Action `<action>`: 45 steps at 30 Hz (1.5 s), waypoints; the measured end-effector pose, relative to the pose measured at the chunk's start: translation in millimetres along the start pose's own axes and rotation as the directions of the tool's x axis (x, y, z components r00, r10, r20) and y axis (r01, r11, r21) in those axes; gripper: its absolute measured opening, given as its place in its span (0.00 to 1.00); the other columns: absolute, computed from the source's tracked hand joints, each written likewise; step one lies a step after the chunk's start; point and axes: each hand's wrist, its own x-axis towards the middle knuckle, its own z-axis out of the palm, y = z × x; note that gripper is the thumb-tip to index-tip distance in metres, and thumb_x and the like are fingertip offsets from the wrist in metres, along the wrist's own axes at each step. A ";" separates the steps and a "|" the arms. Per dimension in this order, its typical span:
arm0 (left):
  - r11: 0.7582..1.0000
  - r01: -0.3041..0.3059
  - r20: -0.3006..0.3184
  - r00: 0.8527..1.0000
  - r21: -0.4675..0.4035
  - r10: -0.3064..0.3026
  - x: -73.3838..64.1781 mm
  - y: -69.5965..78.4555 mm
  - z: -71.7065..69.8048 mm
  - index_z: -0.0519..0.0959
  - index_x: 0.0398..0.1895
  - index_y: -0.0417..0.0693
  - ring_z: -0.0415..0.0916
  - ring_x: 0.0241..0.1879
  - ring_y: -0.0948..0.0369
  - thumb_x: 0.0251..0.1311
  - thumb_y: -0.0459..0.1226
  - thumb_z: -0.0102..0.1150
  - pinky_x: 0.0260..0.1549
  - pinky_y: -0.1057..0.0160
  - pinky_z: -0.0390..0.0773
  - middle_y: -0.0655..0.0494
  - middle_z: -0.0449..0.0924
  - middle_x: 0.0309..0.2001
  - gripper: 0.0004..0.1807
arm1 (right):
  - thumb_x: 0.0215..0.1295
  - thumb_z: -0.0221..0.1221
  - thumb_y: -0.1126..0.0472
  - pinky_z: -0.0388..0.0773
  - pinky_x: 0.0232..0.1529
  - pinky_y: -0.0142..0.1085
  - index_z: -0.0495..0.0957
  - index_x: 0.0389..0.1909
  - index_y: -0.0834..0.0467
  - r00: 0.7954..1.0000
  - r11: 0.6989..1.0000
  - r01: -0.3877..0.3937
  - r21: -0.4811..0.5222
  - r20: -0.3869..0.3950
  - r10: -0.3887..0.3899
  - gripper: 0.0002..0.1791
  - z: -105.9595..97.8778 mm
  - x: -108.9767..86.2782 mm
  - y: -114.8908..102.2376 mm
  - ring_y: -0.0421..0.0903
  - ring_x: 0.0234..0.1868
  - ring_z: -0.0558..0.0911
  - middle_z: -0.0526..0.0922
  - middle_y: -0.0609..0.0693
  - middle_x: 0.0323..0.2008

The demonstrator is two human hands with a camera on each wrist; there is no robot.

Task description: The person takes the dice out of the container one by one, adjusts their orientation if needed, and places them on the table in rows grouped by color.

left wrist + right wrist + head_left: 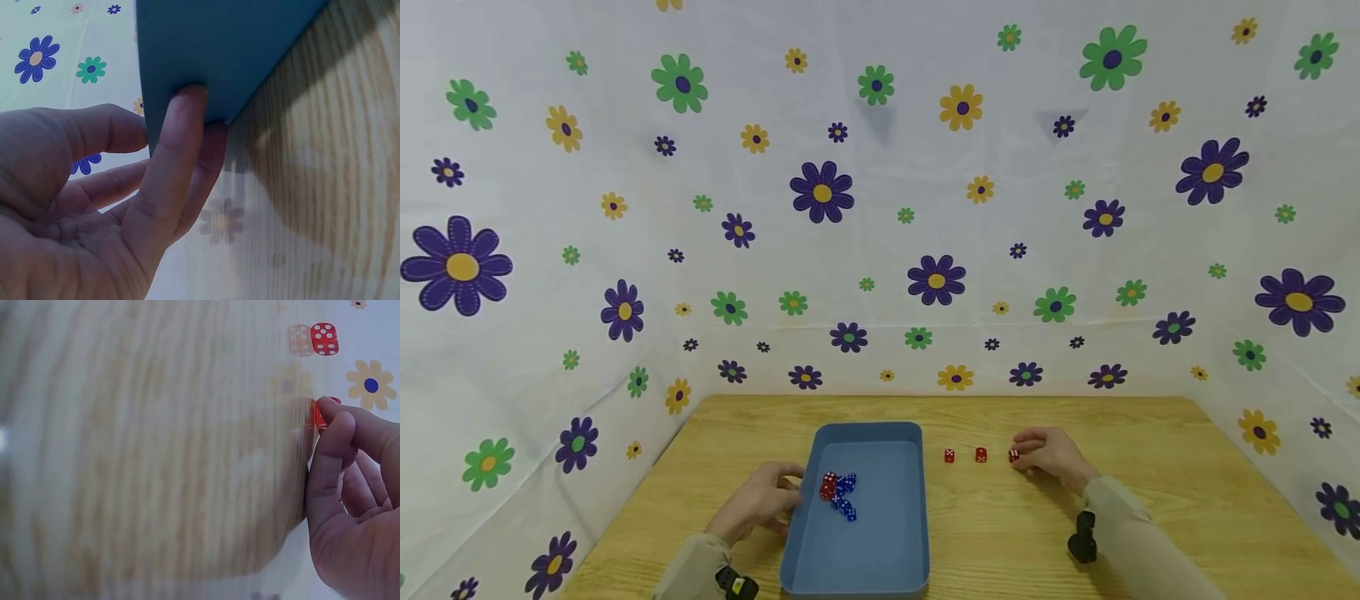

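Note:
My right hand [1054, 455] pinches a red die [1013, 455] at the table surface, between thumb and fingertip; the fingers partly cover it in the right wrist view. To its left, two more red dice with white pips, a middle one [981, 455] and a left one [950, 456], stand spaced apart in a row. My left hand [763, 502] rests against the outer left wall of a blue tray [887, 542], fingertips touching it. Inside the tray, red dice [828, 485] and several blue dice [846, 492] lie bunched together toward the left.
The wooden table [985, 542] reaches back to a white sheet [880, 242] printed with flowers, which also hangs along both sides. Dark wrist devices sit on the left [737, 582] and right [1082, 537] sleeves.

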 end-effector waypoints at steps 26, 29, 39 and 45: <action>1.000 -0.007 -0.003 1.000 0.021 0.007 -2.3 1.5 2.0 0.71 0.61 0.35 0.80 0.33 0.55 0.58 0.26 0.53 0.23 0.55 0.85 0.42 0.79 0.41 0.25 | 0.54 0.69 0.67 0.78 0.27 0.33 0.81 0.44 0.67 0.998 0.999 0.004 -0.051 0.059 -0.001 0.16 7.4 -30.2 0.1 0.43 0.26 0.78 0.87 0.53 0.34; 1.000 -0.010 0.000 1.000 0.018 0.010 -2.3 1.1 2.2 0.72 0.61 0.35 0.80 0.33 0.55 0.58 0.26 0.53 0.23 0.55 0.85 0.43 0.80 0.41 0.25 | 0.55 0.69 0.66 0.78 0.27 0.32 0.81 0.44 0.67 0.998 0.999 0.001 -0.033 0.067 0.001 0.16 17.7 -32.3 -4.0 0.42 0.27 0.79 0.87 0.53 0.34; 1.000 -0.016 0.004 1.000 0.006 0.016 1.2 -0.6 1.6 0.72 0.61 0.35 0.80 0.32 0.55 0.56 0.25 0.53 0.22 0.55 0.85 0.43 0.80 0.39 0.25 | 0.59 0.67 0.65 0.78 0.29 0.34 0.80 0.47 0.68 0.985 0.998 0.059 0.027 0.161 -0.063 0.17 47.2 -35.7 -30.6 0.42 0.30 0.81 0.87 0.54 0.38; 1.000 -0.022 -0.010 1.000 0.012 0.022 -0.3 -0.8 1.7 0.72 0.61 0.35 0.81 0.32 0.55 0.57 0.25 0.53 0.22 0.55 0.85 0.44 0.81 0.39 0.25 | 0.61 0.65 0.65 0.78 0.30 0.34 0.79 0.50 0.68 0.976 0.993 0.079 0.083 0.196 -0.094 0.17 65.3 -30.4 -45.5 0.42 0.30 0.80 0.87 0.55 0.39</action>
